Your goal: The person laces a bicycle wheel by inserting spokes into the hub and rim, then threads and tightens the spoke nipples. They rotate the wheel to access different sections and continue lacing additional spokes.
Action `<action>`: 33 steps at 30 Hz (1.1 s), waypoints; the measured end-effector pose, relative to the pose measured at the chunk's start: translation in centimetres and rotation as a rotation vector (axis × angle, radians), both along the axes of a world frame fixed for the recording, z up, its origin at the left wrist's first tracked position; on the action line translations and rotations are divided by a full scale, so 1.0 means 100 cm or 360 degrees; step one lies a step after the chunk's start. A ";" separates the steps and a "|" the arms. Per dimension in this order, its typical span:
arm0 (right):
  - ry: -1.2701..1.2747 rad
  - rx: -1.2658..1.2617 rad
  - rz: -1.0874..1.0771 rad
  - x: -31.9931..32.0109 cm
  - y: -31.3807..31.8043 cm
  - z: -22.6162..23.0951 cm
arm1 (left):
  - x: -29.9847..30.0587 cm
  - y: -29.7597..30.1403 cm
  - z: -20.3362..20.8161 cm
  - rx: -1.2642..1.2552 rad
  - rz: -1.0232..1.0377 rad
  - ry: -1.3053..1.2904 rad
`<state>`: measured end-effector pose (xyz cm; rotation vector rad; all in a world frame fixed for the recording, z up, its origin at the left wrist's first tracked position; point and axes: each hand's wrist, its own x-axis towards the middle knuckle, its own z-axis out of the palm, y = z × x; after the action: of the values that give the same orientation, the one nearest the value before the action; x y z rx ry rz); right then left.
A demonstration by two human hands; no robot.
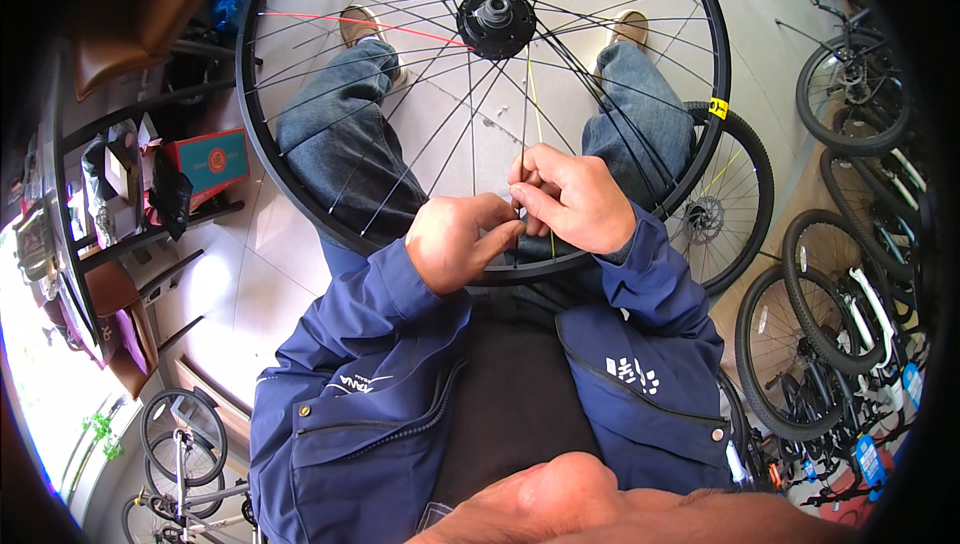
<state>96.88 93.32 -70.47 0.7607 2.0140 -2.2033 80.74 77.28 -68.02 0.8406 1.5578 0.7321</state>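
The bicycle wheel (247, 94) lies across the person's lap, its near edge at the waist and its far edge beyond the feet, with the legs in jeans (345, 109) spread below it over the tiled floor (270, 234). Both hands meet just inside the near edge of the rim, narrow rather than wide: the left hand (455, 239) and the right hand (580, 199) each have thumb and forefinger pinched in close on one dark spoke (519, 210), near its outer end. Whether a small fitting sits between those fingertips is too tiny to tell. To work this well, I would let one hand steady the spoke while the other does the fine turning or feeling — light fingertip pressure, no bending — and keep the spoke in line between the hub (497, 22) and the rim. The neighbouring yellow spoke (537, 104) runs close by, so the knuckles should not push it sideways; it and the red spoke (365, 29), off to the left, would make handy markers for keeping count. The thighs make a soft rest, so the wheel could rock; bracing its near edge against the body should help. A second wheel (765, 204) stands near the right leg, best kept clear of the elbow.
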 end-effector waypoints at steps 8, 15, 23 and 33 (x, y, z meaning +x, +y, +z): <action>-0.0008 0.0063 0.0003 -0.003 0.001 0.000 | 0.005 -0.001 -0.012 0.0262 0.0005 0.0103; -0.0053 -0.0038 0.0027 -0.004 0.004 -0.006 | 0.006 -0.006 -0.026 0.0213 0.0055 0.0044; -0.0028 0.0078 0.0086 -0.006 0.009 -0.010 | 0.019 -0.008 -0.032 0.0563 0.0208 0.0707; -0.0035 0.0022 0.0084 -0.009 0.012 -0.023 | 0.019 -0.002 -0.029 0.0770 0.0092 0.1230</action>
<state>96.03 94.52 -72.75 0.7213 2.0174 -2.1455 82.60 77.05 -70.94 1.5709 2.1208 0.9006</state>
